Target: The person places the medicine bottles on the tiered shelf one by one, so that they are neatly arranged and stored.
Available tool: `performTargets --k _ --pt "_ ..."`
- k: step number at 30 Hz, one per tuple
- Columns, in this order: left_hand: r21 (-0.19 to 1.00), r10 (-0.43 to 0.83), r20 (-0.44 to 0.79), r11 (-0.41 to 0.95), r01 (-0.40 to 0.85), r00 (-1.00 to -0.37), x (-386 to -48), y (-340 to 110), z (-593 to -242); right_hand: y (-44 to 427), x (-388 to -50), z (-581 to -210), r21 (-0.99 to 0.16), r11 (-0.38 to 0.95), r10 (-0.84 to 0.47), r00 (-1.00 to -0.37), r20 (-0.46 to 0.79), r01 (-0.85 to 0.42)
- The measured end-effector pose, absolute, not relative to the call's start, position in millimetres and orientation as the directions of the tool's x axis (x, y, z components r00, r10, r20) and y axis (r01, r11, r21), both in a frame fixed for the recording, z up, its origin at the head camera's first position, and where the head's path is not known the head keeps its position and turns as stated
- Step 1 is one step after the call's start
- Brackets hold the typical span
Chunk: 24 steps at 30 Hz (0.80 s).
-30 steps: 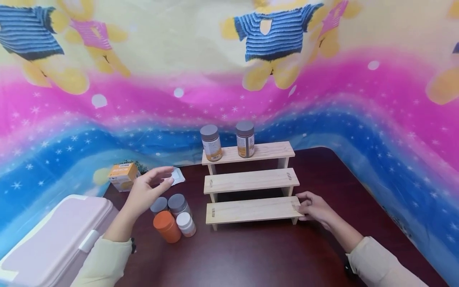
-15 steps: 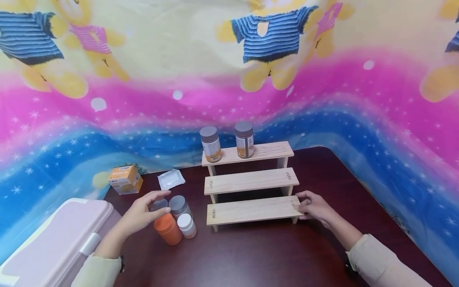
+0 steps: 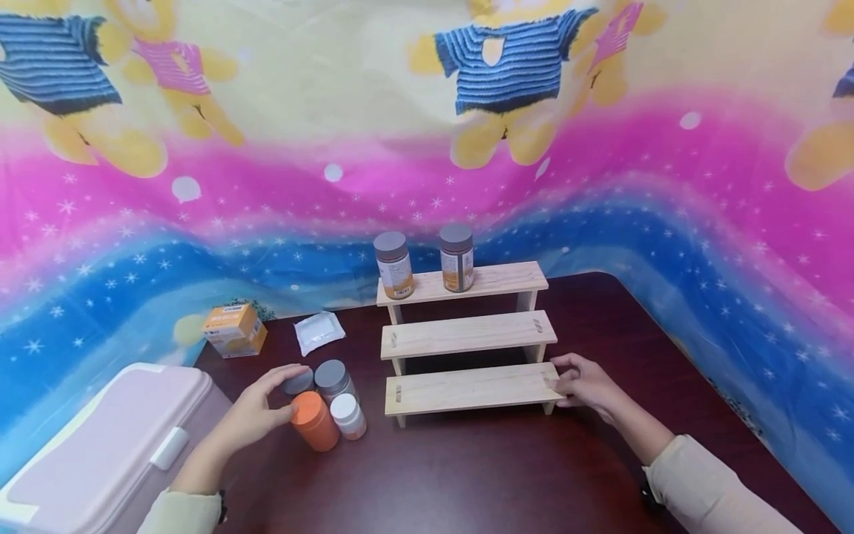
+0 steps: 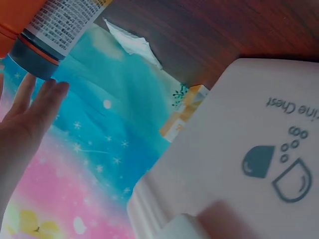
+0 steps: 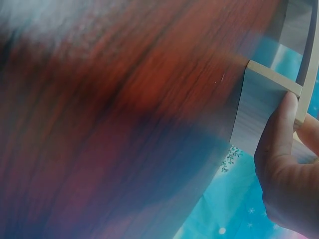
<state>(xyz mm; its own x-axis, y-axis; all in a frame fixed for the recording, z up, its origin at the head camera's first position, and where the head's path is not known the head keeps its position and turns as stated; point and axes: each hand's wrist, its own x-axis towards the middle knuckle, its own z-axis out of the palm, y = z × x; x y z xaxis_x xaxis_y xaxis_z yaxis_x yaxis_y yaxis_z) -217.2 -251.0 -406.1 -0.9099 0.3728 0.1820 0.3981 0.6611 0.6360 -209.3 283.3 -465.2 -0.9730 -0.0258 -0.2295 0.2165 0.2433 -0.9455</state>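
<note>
My left hand (image 3: pixel 252 415) is at the group of bottles on the left, fingers spread and bent slightly. Its fingertips are by the grey lid of a bottle (image 3: pixel 298 382), and its thumb is by the orange bottle (image 3: pixel 316 423); contact is unclear. In the left wrist view, the fingers lie just beyond the dark lid (image 4: pixel 32 59). Beside these stand another grey-lidded bottle (image 3: pixel 336 380) and a small white bottle (image 3: pixel 349 417). My right hand (image 3: pixel 590 387) pinches the right end of the lowest step of a three-step wooden rack (image 3: pixel 467 391), thumb against its end in the right wrist view.
Two grey-lidded bottles, one left (image 3: pixel 395 267) and one right (image 3: pixel 457 259), stand on the rack's top step. An orange-and-white box (image 3: pixel 235 331) and a white packet (image 3: pixel 319 331) lie at the back left. A pale medicine chest (image 3: pixel 113 445) occupies the left edge.
My left hand has moved down from near the white packet toward the bottles, reaching the grey-lidded one and the orange one. My right hand keeps its hold on the rack.
</note>
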Motion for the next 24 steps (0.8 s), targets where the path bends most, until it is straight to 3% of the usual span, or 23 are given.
performTargets --k 8,17,24 --pt "0.693 0.255 0.078 0.681 0.237 -0.964 -215.3 -255.1 -412.5 284.1 -209.6 -464.5 -0.943 0.246 -0.022 -0.971 -0.237 0.225" --pt "0.818 0.132 -0.044 0.573 0.04 -0.99 -231.2 -253.0 -419.1 284.0 -209.5 -464.7 -0.947 0.236 -0.025 -0.973 -0.231 0.219" --pt "0.817 0.125 -0.076 0.577 0.01 -0.989 -240.7 -256.2 -424.8 283.3 -209.2 -465.7 -0.948 0.23 -0.021 -0.973 -0.231 0.22"
